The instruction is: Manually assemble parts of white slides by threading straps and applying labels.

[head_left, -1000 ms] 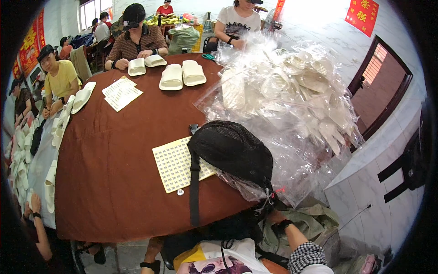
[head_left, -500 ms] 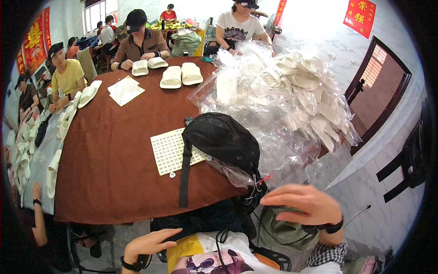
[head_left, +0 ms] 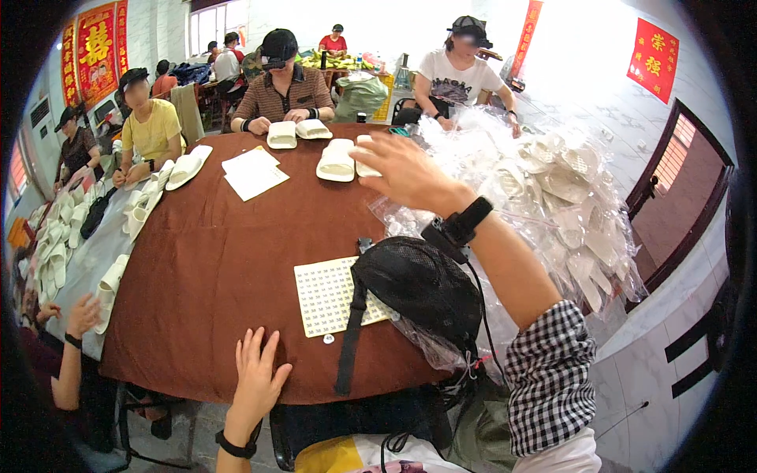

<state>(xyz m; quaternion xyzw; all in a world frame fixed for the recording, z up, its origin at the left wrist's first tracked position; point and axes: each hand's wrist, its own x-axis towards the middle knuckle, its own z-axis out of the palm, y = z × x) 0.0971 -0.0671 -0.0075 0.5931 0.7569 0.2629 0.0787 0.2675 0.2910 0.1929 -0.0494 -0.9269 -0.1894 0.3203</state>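
Observation:
My right hand (head_left: 410,172) stretches far across the brown-covered table (head_left: 213,260), fingers and thumb apart. It overlaps the right one of two white slippers, hiding much of it; whether it touches cannot be told. The left slipper (head_left: 337,162) of this pair lies just beside my fingertips. Over the table's near edge, my left hand (head_left: 259,374) is open with fingers spread, holding nothing. Between my hands lie a pale sheet of small printed stickers (head_left: 325,296) and a black mesh bag (head_left: 418,280) whose strap crosses the sheet.
Clear plastic bags of white slippers (head_left: 552,189) are heaped on the right. White papers (head_left: 256,175) lie farther back. Across the table, a person in a striped shirt (head_left: 284,98) handles slippers, and one in a white T-shirt (head_left: 461,79) reaches to the bags. More slippers (head_left: 59,244) cover the left table.
My right hand has swung from near my lap forward over the table to the slipper pair. My left hand has risen to the table's near edge, and the view has shifted.

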